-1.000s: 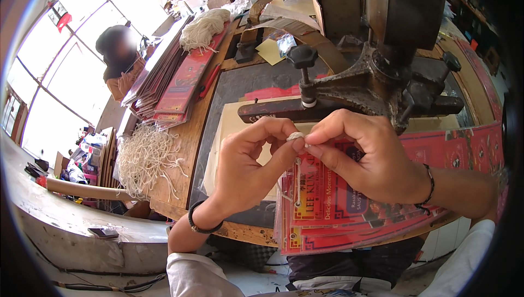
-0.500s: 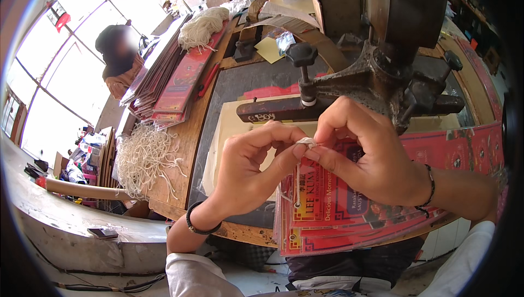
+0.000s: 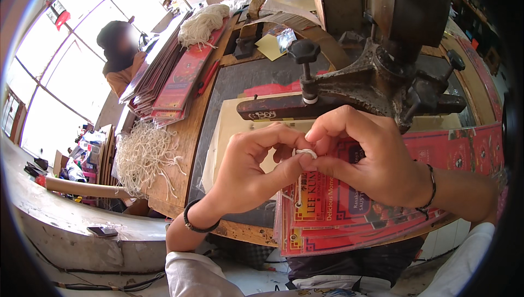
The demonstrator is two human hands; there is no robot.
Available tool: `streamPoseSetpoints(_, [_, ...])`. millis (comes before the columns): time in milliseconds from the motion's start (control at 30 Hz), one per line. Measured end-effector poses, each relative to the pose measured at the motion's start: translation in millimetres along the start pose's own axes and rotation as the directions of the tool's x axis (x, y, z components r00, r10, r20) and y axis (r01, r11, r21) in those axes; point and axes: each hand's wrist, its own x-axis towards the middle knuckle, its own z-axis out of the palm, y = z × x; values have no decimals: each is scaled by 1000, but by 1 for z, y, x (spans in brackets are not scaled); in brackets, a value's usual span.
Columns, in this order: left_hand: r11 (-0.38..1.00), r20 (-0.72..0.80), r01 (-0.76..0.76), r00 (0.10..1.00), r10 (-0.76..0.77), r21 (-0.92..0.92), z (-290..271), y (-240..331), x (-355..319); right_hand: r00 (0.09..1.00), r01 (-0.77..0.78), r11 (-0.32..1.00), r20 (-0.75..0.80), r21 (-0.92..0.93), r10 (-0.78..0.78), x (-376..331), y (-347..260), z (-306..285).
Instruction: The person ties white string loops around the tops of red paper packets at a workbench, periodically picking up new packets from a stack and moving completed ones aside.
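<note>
Here, fingers (image 3: 341,170) pinch cord (image 3: 307,152) above lettered sheets (image 3: 341,212)

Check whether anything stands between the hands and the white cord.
Nothing visible does: the left hand pinches the white cord directly, and the right hand is right up at the same spot. The dark metal crossbar lies beyond them, not between.

On the table (image 3: 183,174), a short cord (image 3: 307,152) is between the left hand (image 3: 254,171) and the right hand (image 3: 374,160), over near sheets (image 3: 333,238). Behind these, on the far right, stands a press (image 3: 376,73). At left lies a string heap (image 3: 144,158); farther behind it is a sheet stack (image 3: 176,91) (a yarn bundle (image 3: 202,26) rests on its far end).
</note>
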Motion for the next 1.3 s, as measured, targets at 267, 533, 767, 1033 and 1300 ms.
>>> streamPoseSetpoints(267, [975,-28,59,997,-66,-213,2,5,-1,995,10,992,-99,127,2,2,2,4])
streamPoseSetpoints(533, [954,-42,21,998,-35,-298,1,3,-1,997,42,999,-66,4,-41,1,4,2])
streamPoseSetpoints(767, [984,-112,-28,994,8,-177,5,3,-3,990,54,996,-130,-70,-63,1,3,3])
streamPoseSetpoints(1033, [972,-149,-48,989,13,-230,7,0,-3,974,169,972,-125,-163,-191,1,5,3])
streamPoseSetpoints(1300, [953,-134,-35,991,-6,-300,6,-2,-5,952,258,938,-101,-233,-288,-1,3,4])
